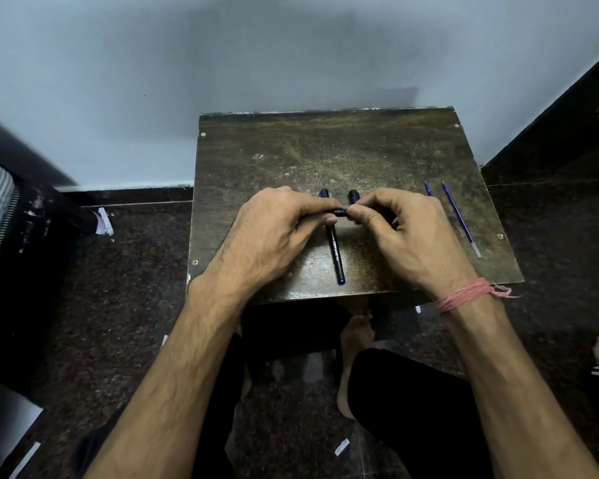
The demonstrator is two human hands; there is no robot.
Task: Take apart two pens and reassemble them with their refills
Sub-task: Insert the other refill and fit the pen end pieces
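Note:
Both hands meet over the middle of a small worn wooden table (325, 150). My left hand (274, 229) and my right hand (412, 233) pinch a short dark pen piece (341, 212) between their fingertips. A black pen barrel (335, 254) with white lettering lies on the table below the hands, pointing toward me. A dark blue cap (324, 193) and a black cap (354, 196) poke out just behind the fingers. Two blue refills lie at the right: a long refill (460, 219) and a second refill (428, 188), partly hidden by my right hand.
The table stands against a pale wall. Around it is dark speckled floor with paper scraps (103, 221). My legs and a bare foot (357, 337) are under the table's near edge. A pink thread band (464, 295) is on my right wrist.

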